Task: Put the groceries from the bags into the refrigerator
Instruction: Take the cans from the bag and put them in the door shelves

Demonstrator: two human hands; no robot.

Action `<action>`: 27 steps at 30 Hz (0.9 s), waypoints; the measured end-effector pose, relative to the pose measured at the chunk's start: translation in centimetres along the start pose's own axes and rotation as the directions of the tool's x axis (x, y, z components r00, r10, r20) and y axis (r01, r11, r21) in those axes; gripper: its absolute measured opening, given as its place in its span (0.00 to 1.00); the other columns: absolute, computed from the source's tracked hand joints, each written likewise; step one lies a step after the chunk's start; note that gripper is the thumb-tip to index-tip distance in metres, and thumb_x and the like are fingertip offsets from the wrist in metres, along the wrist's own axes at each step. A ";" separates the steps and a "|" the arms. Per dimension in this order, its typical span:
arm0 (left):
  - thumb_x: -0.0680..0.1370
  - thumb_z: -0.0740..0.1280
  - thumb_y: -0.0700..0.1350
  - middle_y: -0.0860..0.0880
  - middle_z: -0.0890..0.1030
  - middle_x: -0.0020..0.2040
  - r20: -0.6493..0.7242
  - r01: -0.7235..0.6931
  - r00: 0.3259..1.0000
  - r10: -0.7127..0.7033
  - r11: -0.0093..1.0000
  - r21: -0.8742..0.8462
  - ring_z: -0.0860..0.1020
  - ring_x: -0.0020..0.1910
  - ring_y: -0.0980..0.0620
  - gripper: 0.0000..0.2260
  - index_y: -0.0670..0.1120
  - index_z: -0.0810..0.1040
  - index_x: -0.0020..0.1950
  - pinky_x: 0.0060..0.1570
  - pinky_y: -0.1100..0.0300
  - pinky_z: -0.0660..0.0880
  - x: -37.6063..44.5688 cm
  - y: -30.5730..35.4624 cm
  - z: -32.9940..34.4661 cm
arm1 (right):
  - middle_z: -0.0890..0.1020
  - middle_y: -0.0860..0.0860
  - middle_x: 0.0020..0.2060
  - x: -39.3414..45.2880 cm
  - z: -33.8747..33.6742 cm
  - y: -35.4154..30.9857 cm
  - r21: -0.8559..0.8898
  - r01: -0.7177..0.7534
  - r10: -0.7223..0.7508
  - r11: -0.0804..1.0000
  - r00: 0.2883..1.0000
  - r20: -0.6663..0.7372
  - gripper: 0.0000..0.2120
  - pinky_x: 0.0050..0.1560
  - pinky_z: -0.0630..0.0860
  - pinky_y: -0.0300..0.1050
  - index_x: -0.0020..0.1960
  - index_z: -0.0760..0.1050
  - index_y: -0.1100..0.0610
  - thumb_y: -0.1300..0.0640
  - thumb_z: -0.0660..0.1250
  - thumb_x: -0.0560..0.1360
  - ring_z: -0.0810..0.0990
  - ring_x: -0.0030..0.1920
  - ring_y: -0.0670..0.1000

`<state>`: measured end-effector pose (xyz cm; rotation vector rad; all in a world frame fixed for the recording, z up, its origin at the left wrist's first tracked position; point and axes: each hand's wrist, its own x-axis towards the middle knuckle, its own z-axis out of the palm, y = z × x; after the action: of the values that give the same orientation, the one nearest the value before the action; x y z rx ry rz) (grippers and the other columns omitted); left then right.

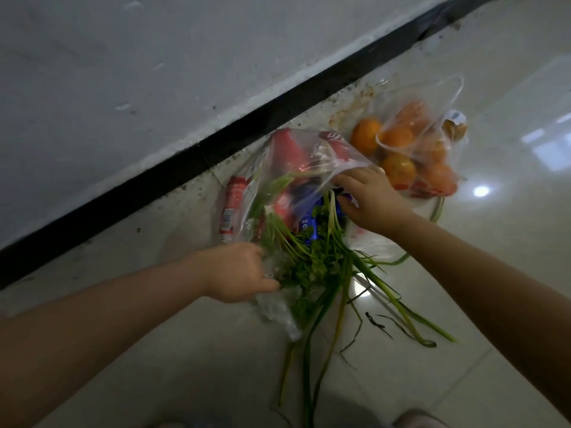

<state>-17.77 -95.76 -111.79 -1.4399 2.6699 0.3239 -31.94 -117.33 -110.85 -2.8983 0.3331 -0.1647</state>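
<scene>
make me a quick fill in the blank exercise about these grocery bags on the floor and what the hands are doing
1. The fruit in the clear bag nearest the wall is ____ in colour.
2. The long stalks spilling onto the floor are ____ in colour.
3. The right hand pinches the edge of the ____ holding the red cans.
4. The left hand reaches into the leafy ____.

Missing words: orange; green; bag; greens

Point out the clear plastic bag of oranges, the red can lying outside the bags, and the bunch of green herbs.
Clear plastic bag of oranges (398, 171): head view, on an orange near the bag's front.
Red can (232, 205): head view, mid-body.
Bunch of green herbs (318, 257): head view, on the leafy middle.
</scene>
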 end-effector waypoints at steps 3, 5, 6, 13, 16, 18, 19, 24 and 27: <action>0.63 0.64 0.47 0.49 0.73 0.15 0.156 0.159 0.974 -0.165 0.986 0.047 0.72 0.15 0.55 0.09 0.52 0.84 0.33 0.26 0.70 0.72 -0.9 0.1 0.6 | 0.83 0.65 0.47 0.5 0.5 -1.8 0.059 -0.046 0.043 0.997 0.998 0.055 0.19 0.48 0.77 0.63 0.55 0.77 0.67 0.60 0.59 0.69 0.82 0.46 0.66; 0.59 0.71 0.46 0.50 0.74 0.16 0.149 0.333 0.929 -0.339 0.941 0.067 0.74 0.17 0.56 0.02 0.52 0.82 0.27 0.32 0.67 0.75 -1.9 -0.4 1.8 | 0.80 0.66 0.54 1.0 0.3 -2.8 0.096 -0.100 0.089 0.990 0.990 0.110 0.21 0.58 0.71 0.65 0.61 0.74 0.67 0.64 0.63 0.69 0.79 0.55 0.67; 0.60 0.73 0.47 0.51 0.75 0.18 0.157 0.389 0.905 -0.395 0.919 0.068 0.76 0.19 0.55 0.05 0.52 0.81 0.24 0.38 0.63 0.76 -2.4 -0.8 2.3 | 0.80 0.65 0.55 1.0 0.3 -3.4 0.087 -0.105 0.093 0.991 0.988 0.125 0.21 0.61 0.67 0.68 0.61 0.74 0.66 0.64 0.64 0.69 0.78 0.56 0.66; 0.82 0.52 0.53 0.50 0.81 0.53 0.278 0.829 0.526 -0.804 0.558 0.046 0.76 0.56 0.49 0.19 0.48 0.80 0.55 0.70 0.50 0.56 -3.0 -1.2 -1.6 | 0.72 0.54 0.67 1.3 0.6 -9.1 -0.045 -0.166 0.169 0.985 0.886 0.431 0.25 0.73 0.49 0.62 0.69 0.66 0.54 0.43 0.57 0.76 0.66 0.70 0.56; 0.78 0.63 0.52 0.43 0.82 0.45 0.119 0.906 0.422 -0.899 0.413 -0.095 0.80 0.47 0.44 0.16 0.41 0.82 0.46 0.55 0.53 0.70 -2.7 -1.1 -1.9 | 0.65 0.57 0.69 1.5 2.3 -11.4 -0.075 -0.151 0.168 0.986 0.842 0.512 0.28 0.69 0.58 0.57 0.73 0.56 0.54 0.45 0.58 0.77 0.64 0.69 0.58; 0.65 0.78 0.49 0.41 0.80 0.30 0.040 0.886 0.459 -0.888 0.454 -0.099 0.80 0.30 0.43 0.14 0.39 0.81 0.31 0.37 0.53 0.75 -2.6 -0.9 -2.0 | 0.63 0.59 0.68 1.5 2.8 -11.8 -0.057 -0.178 0.182 0.982 0.841 0.510 0.26 0.65 0.65 0.55 0.72 0.56 0.55 0.54 0.60 0.77 0.66 0.66 0.61; 0.58 0.82 0.45 0.42 0.77 0.25 -0.012 0.877 0.470 -0.883 0.468 -0.107 0.77 0.24 0.43 0.15 0.39 0.78 0.26 0.29 0.56 0.75 -2.4 -0.8 -2.1 | 0.62 0.59 0.68 1.4 2.7 -11.6 -0.046 -0.189 0.185 0.981 0.833 0.522 0.25 0.63 0.67 0.54 0.71 0.58 0.56 0.58 0.60 0.76 0.67 0.64 0.61; 0.53 0.80 0.34 0.37 0.79 0.36 -0.033 0.876 0.415 -0.909 0.409 -0.254 0.77 0.24 0.42 0.18 0.35 0.80 0.40 0.21 0.60 0.72 -2.2 -0.8 -2.3 | 0.66 0.57 0.67 0.2 1.1 -9.9 -0.081 -0.186 0.198 0.979 0.797 0.570 0.25 0.63 0.67 0.52 0.73 0.56 0.55 0.50 0.56 0.78 0.70 0.64 0.59; 0.65 0.74 0.33 0.33 0.77 0.54 0.002 0.866 0.355 -0.935 0.329 -0.376 0.80 0.36 0.37 0.21 0.31 0.77 0.57 0.30 0.56 0.73 -1.7 -0.7 -3.5 | 0.68 0.55 0.68 0.6 -0.1 -8.8 -0.017 -0.218 0.196 0.976 0.838 0.509 0.23 0.64 0.68 0.49 0.73 0.57 0.54 0.49 0.52 0.80 0.69 0.66 0.56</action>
<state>-16.19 -95.56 -108.14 -2.9238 1.4229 0.4875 -29.56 -109.16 -108.69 -2.6982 0.5284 0.6148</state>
